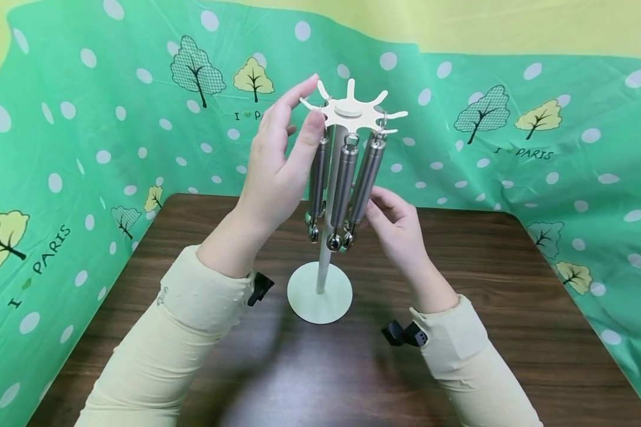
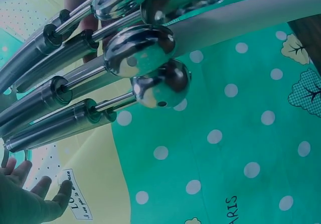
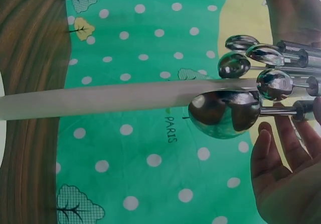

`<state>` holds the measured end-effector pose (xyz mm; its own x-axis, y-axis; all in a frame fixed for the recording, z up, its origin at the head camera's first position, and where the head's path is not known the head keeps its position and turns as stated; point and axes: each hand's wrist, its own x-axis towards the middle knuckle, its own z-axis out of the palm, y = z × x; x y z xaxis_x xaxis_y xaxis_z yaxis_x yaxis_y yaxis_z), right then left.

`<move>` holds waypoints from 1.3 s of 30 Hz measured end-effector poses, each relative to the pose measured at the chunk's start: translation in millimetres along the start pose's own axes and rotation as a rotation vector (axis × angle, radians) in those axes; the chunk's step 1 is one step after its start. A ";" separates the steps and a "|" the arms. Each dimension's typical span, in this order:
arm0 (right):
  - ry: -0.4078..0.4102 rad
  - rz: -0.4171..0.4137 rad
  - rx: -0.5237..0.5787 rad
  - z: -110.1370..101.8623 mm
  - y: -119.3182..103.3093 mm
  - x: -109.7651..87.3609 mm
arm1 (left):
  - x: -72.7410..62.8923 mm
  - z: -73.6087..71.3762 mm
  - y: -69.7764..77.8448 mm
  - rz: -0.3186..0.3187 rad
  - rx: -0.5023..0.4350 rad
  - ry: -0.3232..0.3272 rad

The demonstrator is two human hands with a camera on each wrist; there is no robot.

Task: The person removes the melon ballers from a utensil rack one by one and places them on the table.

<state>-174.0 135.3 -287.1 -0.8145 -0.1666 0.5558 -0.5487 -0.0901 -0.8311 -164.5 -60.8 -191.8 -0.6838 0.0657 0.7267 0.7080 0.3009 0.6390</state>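
Observation:
Several metal spoons (image 1: 345, 184) with thick grey handles and shiny rounded bowls hang from a white rack top (image 1: 355, 112) with radiating hooks. My left hand (image 1: 280, 154) is raised at the rack's left side, thumb and fingertips spread beside its hooks. In the left wrist view, the left fingers (image 2: 42, 201) show below the handle ends. Lower on the right, my right hand (image 1: 397, 222) pinches a hanging spoon near the bottom of its handle, its fingers partly behind. The right wrist view shows that spoon's large bowl (image 3: 225, 112) beside the right hand (image 3: 291, 184).
The rack's pale pole (image 1: 324, 261) rises from a round white base (image 1: 320, 308) on a dark wooden table (image 1: 491, 308). A green dotted cloth (image 1: 139, 124) with printed trees encloses the table at the back and sides. A black wrist-worn device (image 1: 403, 334) sits by the right cuff.

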 end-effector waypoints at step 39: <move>0.204 0.081 -0.007 -23.8 -25.4 -13.5 | -2.4 -5.1 5.7 -0.064 0.050 -0.050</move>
<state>-153.5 163.2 -273.1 -0.8767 0.0290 0.4801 -0.4808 -0.0771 -0.8734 -157.9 -64.1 -188.6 -0.7363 0.0920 0.6704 0.6537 0.3528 0.6695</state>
